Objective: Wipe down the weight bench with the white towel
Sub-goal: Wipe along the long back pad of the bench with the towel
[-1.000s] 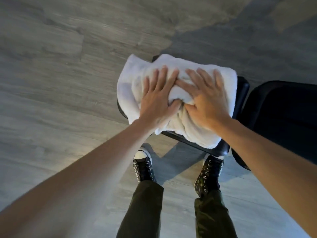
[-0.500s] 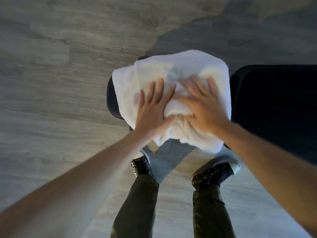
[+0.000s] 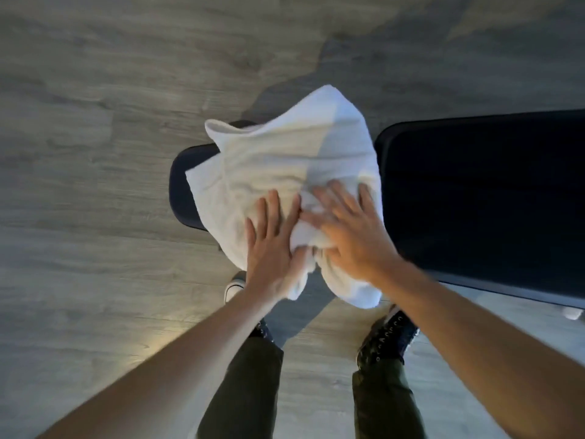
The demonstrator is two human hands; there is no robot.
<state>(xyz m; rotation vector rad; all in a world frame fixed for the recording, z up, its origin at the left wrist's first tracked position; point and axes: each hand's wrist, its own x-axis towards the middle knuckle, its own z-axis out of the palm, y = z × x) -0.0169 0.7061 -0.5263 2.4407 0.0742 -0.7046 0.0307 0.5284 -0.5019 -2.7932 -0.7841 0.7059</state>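
The white towel (image 3: pixel 285 172) lies crumpled over the small black seat pad (image 3: pixel 180 188) of the weight bench and hides most of it. My left hand (image 3: pixel 272 245) presses flat on the towel's near part, fingers spread. My right hand (image 3: pixel 348 236) presses beside it, thumbs pinching a fold of cloth between them. The near edge of the towel hangs off the pad toward my feet. The long black back pad (image 3: pixel 481 198) of the bench stretches to the right, uncovered.
Grey wood-look floor (image 3: pixel 95 122) surrounds the bench on the left and far side. My two dark sneakers and green trousers stand right in front of the seat pad. A small white thing (image 3: pixel 573 312) lies on the floor under the back pad's near edge.
Both hands have slid the towel toward me across the seat pad, and its far part has spread out. My right foot has shifted to the right.
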